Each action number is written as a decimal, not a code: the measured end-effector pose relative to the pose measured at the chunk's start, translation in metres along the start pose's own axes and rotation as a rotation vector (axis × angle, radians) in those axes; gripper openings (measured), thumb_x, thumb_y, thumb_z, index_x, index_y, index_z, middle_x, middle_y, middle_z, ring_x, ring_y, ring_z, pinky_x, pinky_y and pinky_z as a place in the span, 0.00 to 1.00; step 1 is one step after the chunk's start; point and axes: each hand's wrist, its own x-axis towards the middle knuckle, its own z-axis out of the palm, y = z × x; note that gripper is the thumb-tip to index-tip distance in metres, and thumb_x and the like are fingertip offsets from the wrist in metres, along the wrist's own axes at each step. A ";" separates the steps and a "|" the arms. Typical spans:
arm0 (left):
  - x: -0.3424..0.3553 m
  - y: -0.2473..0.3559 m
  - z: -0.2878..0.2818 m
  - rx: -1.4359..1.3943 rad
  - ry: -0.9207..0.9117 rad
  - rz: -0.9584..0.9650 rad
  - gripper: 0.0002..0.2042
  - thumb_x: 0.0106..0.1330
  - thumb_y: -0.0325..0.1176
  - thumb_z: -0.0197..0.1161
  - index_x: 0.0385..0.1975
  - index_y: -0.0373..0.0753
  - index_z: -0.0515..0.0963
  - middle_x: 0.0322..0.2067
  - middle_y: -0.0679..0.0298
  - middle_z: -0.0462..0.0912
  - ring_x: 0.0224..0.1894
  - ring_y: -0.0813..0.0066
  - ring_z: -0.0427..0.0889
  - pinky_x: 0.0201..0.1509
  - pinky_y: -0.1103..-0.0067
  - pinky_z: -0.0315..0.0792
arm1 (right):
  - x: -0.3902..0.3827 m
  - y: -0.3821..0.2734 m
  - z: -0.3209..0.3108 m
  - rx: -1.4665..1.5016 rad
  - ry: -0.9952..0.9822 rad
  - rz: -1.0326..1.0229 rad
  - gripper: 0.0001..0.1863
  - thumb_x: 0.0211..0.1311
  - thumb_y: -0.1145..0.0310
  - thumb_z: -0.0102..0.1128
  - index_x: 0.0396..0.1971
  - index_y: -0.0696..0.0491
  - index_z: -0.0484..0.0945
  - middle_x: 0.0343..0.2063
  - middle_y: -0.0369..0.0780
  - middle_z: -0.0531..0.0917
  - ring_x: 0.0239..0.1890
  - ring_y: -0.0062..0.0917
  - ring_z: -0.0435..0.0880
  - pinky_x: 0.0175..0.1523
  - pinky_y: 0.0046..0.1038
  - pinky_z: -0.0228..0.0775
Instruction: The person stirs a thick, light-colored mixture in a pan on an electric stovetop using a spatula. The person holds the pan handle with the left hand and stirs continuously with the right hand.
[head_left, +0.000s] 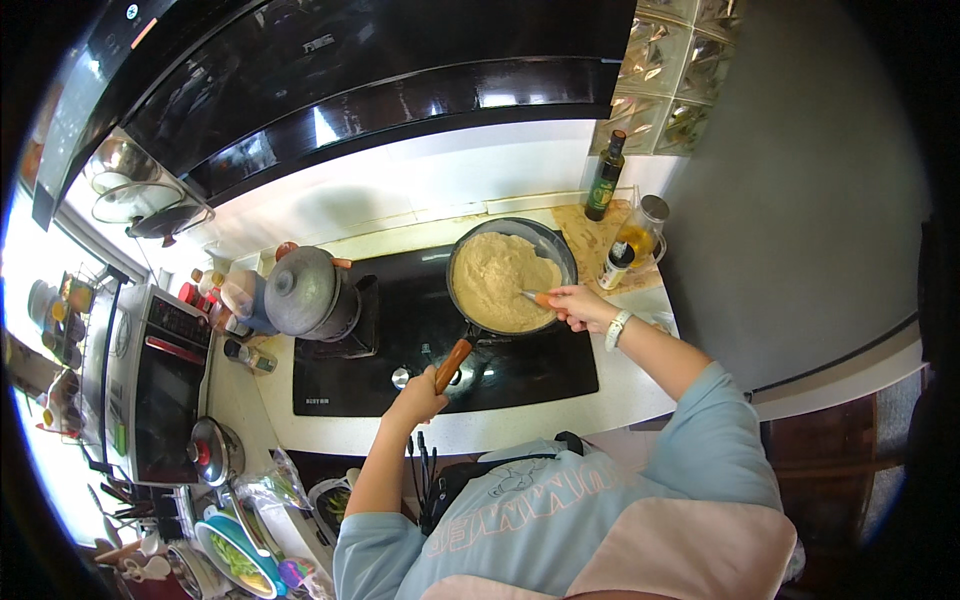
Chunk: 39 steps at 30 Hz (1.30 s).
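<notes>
One pan handle (456, 362) lies within seemingly curled left fingers (428, 388)

Hands (418, 398) grip pan hdl. (456, 363) (L), utensil (542, 299) (R).

This is a kitchen, seemingly in a home: a black cooktop (530, 375) set into a white table (490, 434) carries a frying pan (546, 240) and a lidded pot (303, 290); a dark range hood (400, 70) hangs above, with a microwave (172, 405) at left and an oil bottle (604, 180) at right.
</notes>
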 end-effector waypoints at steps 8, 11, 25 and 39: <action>-0.002 0.002 -0.001 -0.006 -0.012 -0.024 0.17 0.56 0.27 0.60 0.43 0.32 0.64 0.22 0.51 0.77 0.16 0.65 0.79 0.16 0.74 0.74 | 0.002 0.007 -0.041 -0.854 0.264 -0.800 0.25 0.57 0.66 0.61 0.57 0.47 0.74 0.27 0.41 0.83 0.24 0.27 0.81 0.29 0.29 0.70; -0.001 0.003 -0.002 0.000 -0.009 -0.022 0.17 0.56 0.27 0.60 0.43 0.31 0.64 0.22 0.51 0.77 0.16 0.65 0.79 0.16 0.74 0.74 | -0.027 -0.006 -0.038 -1.111 0.278 -0.840 0.22 0.58 0.66 0.59 0.54 0.41 0.76 0.32 0.43 0.84 0.31 0.35 0.83 0.37 0.35 0.74; 0.001 -0.001 0.000 0.003 -0.006 -0.026 0.18 0.55 0.26 0.60 0.45 0.31 0.64 0.22 0.51 0.78 0.16 0.65 0.79 0.16 0.74 0.74 | -0.067 -0.091 -0.008 -2.029 0.598 -0.995 0.10 0.56 0.70 0.55 0.38 0.48 0.81 0.22 0.39 0.82 0.24 0.27 0.83 0.25 0.28 0.73; -0.001 0.004 -0.002 -0.001 -0.011 -0.023 0.18 0.55 0.27 0.60 0.44 0.30 0.64 0.24 0.50 0.79 0.17 0.65 0.80 0.17 0.74 0.74 | -0.024 -0.155 -0.019 -1.514 -0.047 0.174 0.11 0.53 0.63 0.60 0.17 0.54 0.80 0.14 0.38 0.76 0.12 0.21 0.68 0.17 0.28 0.55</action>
